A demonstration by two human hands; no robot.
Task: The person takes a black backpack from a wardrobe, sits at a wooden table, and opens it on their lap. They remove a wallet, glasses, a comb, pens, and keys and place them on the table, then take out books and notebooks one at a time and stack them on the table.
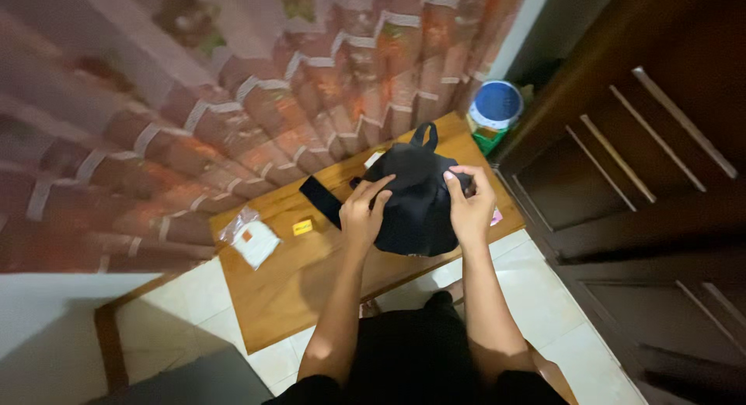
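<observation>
A black fabric bag (416,199) with a loop handle lies on the wooden table (303,284). My left hand (362,211) rests on the bag's left side, fingers gripping the fabric. My right hand (470,203) pinches the bag's right side near the top. A black flat phone-like object (320,197) lies just left of the bag, partly under my left hand's fingers.
A clear plastic packet with white contents (250,238) and a small yellow tag (302,227) lie on the table's left part. A patterned curtain (233,86) hangs behind the table. A blue-lidded round container (497,104) sits in the corner. A dark wooden door (645,187) stands on the right.
</observation>
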